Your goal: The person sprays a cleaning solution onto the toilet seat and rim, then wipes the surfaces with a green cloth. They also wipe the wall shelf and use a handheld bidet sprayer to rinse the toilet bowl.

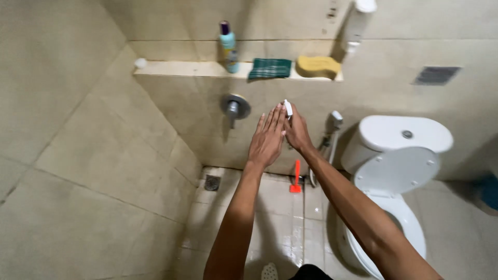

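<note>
Right hand [298, 132] – grips white object [288, 107], maybe bottle | mostly hidden

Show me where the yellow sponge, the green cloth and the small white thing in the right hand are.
yellow sponge [318, 66], head view, middle of its top face.
green cloth [270, 68], head view, centre of the folded cloth.
small white object [288, 107], head view, the end showing above the right hand [298, 134].
</note>
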